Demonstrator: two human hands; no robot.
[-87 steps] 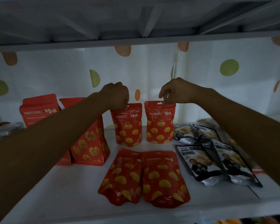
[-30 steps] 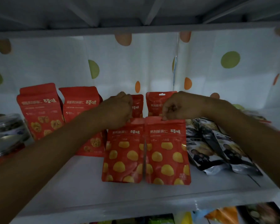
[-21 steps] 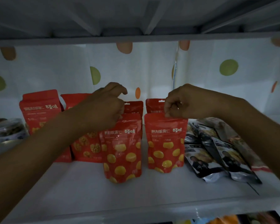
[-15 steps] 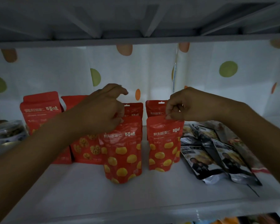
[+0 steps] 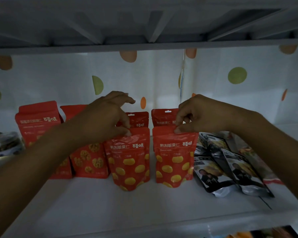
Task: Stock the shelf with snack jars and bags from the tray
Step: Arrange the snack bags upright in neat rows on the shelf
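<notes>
Two red snack bags with yellow chestnut prints stand upright on the white shelf (image 5: 144, 208). My left hand (image 5: 108, 117) pinches the top edge of the left front bag (image 5: 130, 162). My right hand (image 5: 198, 115) pinches the top edge of the right front bag (image 5: 175, 160). Right behind them stand two more of the same red bags (image 5: 139, 120), mostly hidden. Two larger red bags with walnut prints (image 5: 89, 160) stand to the left, partly behind my left forearm.
Black and silver snack bags (image 5: 227, 169) lie overlapping on the right of the shelf. A clear jar (image 5: 4, 143) stands at the far left. The upper shelf (image 5: 144, 45) runs low overhead. A dotted white curtain hangs behind. Bare shelf surface lies in front.
The two front bags, lying flat 2.9 s ago, have been lifted upright and set standing in front of the rear pair. Both hands stay at their top edges.
</notes>
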